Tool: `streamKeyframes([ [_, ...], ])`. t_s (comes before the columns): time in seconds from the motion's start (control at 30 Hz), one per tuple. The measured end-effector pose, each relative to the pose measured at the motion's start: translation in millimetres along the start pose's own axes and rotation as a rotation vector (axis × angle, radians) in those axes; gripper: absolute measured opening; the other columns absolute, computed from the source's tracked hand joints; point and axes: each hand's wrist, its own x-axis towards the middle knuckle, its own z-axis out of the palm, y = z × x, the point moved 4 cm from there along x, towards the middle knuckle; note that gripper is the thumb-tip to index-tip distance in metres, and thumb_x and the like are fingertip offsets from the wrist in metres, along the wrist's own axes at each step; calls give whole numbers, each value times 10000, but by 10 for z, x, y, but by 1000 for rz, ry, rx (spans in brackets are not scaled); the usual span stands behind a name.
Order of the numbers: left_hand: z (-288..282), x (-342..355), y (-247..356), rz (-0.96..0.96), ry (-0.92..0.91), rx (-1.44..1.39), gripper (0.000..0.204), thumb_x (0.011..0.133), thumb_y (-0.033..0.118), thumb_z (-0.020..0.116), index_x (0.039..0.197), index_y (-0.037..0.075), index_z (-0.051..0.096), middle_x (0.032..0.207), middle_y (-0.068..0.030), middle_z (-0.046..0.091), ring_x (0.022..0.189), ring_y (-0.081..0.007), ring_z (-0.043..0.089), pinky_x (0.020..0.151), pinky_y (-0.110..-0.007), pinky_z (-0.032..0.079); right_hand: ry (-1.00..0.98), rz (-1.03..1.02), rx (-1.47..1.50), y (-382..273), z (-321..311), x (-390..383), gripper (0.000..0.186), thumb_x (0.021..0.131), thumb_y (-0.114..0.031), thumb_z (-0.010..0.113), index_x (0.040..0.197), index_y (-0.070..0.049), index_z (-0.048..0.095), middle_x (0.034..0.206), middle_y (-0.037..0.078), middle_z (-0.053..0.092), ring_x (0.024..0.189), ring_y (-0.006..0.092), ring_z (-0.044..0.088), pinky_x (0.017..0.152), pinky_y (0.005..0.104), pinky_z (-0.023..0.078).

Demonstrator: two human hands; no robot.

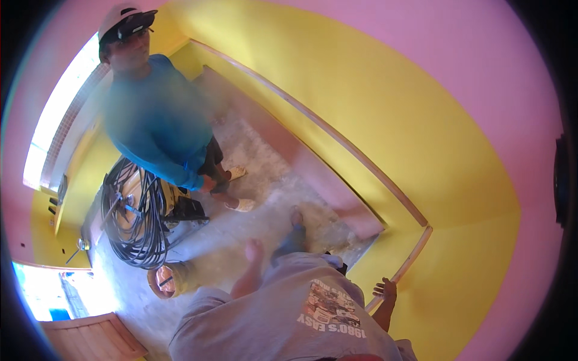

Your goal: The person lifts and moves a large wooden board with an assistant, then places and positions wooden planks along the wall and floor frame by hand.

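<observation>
The short wooden strip (415, 256) is touched by the right hand (389, 290), its fingers apart across the wood; beyond them, past the corner, a longer strip (328, 130) is already set along the wall (385, 114). Whether either is fastened cannot be told, nor can the blurred left hand's (254, 249) finger state.

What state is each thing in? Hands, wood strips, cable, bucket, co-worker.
Left hand: blurred, nothing visible in it
Right hand: fingers at the short wooden strip, grip unclear
Short wooden strip: slanting along the yellow wall
Long wooden strip: along the yellow wall, one end near the short one
Black cable: coiled in loops
Bucket: open-topped
Co-worker: standing, cap on
</observation>
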Motion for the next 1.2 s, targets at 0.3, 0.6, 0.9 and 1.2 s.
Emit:
streamKeyframes([
  [0.3,147,177,579,70,-110,-102,238,746,274,434,848,98,557,849,-121,555,812,-289,521,703,-384,404,17,7,-6,12,79,-179,440,754,-275,473,1095,-26,351,956,197,474,733,324,520,589,451,469],
  [0.6,201,281,888,452,66,-320,399,802,370,368,721,40,578,555,-54,518,487,-131,484,484,-265,394,109,-29,1,100,-19,-15,431,763,-259,459,1102,-21,343,856,205,509,636,315,530,543,441,473],
  [0.9,119,93,75,162,80,-111,222,747,212,421,824,59,563,696,-138,578,624,-217,564,608,-321,436,38,-66,-25,-48,-37,-60,367,765,-241,470,1045,-21,380,818,181,524,604,281,529,509,421,480],
  [1.2,190,-54,84,249,-115,-97,241,717,169,482,923,76,565,800,-145,584,729,-226,565,665,-304,440,17,-78,-40,-151,8,-100,353,753,-231,487,1017,-14,400,863,180,510,627,274,527,531,409,491],
])
